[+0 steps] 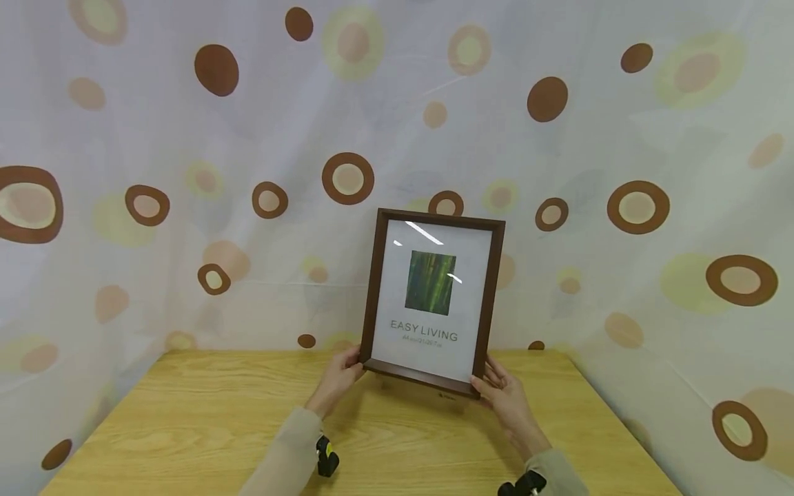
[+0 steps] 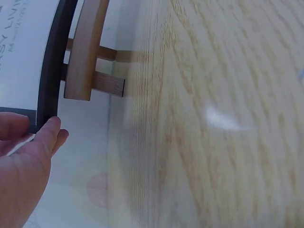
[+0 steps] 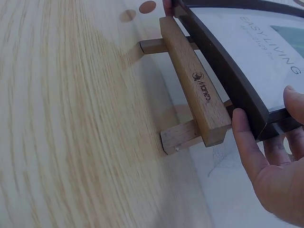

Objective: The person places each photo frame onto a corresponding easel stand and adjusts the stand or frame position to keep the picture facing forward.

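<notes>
A dark brown picture frame (image 1: 369, 303) with a white "EASY LIVING" sheet and a small green picture is tilted sideways in the head view. My left hand (image 1: 340, 379) grips its lower left corner. At the lower right corner my right hand (image 1: 507, 403) holds it, thumb on the front and fingers around the side and behind. A wooden stand (image 3: 192, 85) with a printed crossbar and short legs is just below the frame in the right wrist view. The same stand (image 2: 85, 52) shows beside the frame's edge in the left wrist view. In the head view the frame mostly hides it.
The light wood-grain table (image 1: 205, 413) reaches back to a hanging cloth (image 1: 397, 124) with brown and pale dots. That cloth also runs down both sides. Black wrist mounts (image 1: 326, 456) sit on the sleeves.
</notes>
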A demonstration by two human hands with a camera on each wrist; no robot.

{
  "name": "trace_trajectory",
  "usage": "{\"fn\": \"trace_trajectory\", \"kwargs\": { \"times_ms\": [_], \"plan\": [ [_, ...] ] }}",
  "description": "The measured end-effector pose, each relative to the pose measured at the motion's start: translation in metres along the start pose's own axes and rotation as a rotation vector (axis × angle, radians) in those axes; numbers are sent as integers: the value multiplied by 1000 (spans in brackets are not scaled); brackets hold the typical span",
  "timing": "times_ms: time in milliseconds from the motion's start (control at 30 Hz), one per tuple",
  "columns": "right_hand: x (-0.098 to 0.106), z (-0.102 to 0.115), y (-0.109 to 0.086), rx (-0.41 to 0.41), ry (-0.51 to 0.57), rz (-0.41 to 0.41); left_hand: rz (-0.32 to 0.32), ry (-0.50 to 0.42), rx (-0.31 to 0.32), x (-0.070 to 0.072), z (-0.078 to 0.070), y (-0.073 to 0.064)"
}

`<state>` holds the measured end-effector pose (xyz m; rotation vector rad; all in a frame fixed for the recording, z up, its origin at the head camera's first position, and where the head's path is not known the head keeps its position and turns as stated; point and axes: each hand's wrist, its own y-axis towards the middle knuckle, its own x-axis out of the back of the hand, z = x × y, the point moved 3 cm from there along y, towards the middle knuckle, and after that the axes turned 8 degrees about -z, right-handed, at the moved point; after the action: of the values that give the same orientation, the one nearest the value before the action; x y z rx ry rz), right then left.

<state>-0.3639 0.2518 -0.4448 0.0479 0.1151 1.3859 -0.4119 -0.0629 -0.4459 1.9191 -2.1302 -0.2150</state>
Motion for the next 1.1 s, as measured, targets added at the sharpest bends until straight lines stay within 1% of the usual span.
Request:
{"fn": "trace_trajectory", "kwargs": {
  "times_ms": [100, 167, 333, 433, 500, 533, 600, 700, 767, 900, 1000, 1100],
  "plan": [
    [3, -1, 2, 9, -10, -11, 37, -4, -16, -2, 1, 2],
    [4, -2, 3, 14, -12, -13, 47, 3, -24, -3, 3, 3],
    [7, -8, 3, 5, -33, 0, 53, 15, -26, -6, 9, 3],
    [8, -11, 4, -4, -31, 3, 37, 33, -17, -7, 13, 4],
    [8, -12, 5, -6, -20, 11, 21, 38, 7, -8, 14, 5],
    [8, -11, 6, -2, -17, 13, 14, 39, 31, -9, 14, 5],
    [8, -11, 7, -4, -4, 9, 21, 26, 80, -11, 14, 6],
    [10, -11, 8, -5, -14, 2, 39, -9, 158, -15, 14, 6],
    [12, -12, 8, -9, -32, -3, 43, -23, 196, -18, 14, 4],
    [13, -13, 8, -8, -69, 3, 8, -23, 233, -21, 14, 3],
    [11, -14, 10, 2, -81, 15, -28, -17, 246, -22, 17, 6],
    [10, -17, 8, -2, -99, 34, -64, -27, 272, -23, 20, 8]
  ]
}}
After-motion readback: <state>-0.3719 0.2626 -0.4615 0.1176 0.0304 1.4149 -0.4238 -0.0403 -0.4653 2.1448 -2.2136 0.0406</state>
